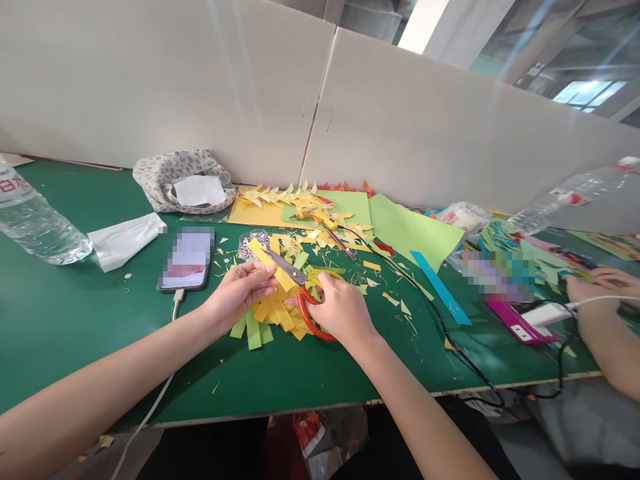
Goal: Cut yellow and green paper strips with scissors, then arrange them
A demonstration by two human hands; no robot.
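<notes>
Between the fingertips of my left hand [246,288] is a yellow paper strip [284,273], tilted over the table. My right hand [345,305] grips a pair of scissors [313,325] with red and yellow handles. Their blades [290,268] lie along the strip, pointing up and to the left. Below both hands is a pile of yellow paper strips [280,312], with some green strips [253,331] at its lower left. A small heap of shiny beads or sequins [254,244] sits just behind the strip.
A phone [187,257] on a cable lies left, near a water bottle [37,217]. Behind are a yellow glue gun [320,217], green paper [413,230] and a fabric pouch [185,177]. A black cord runs right to a pink power strip [520,323], near another person's hand [595,290].
</notes>
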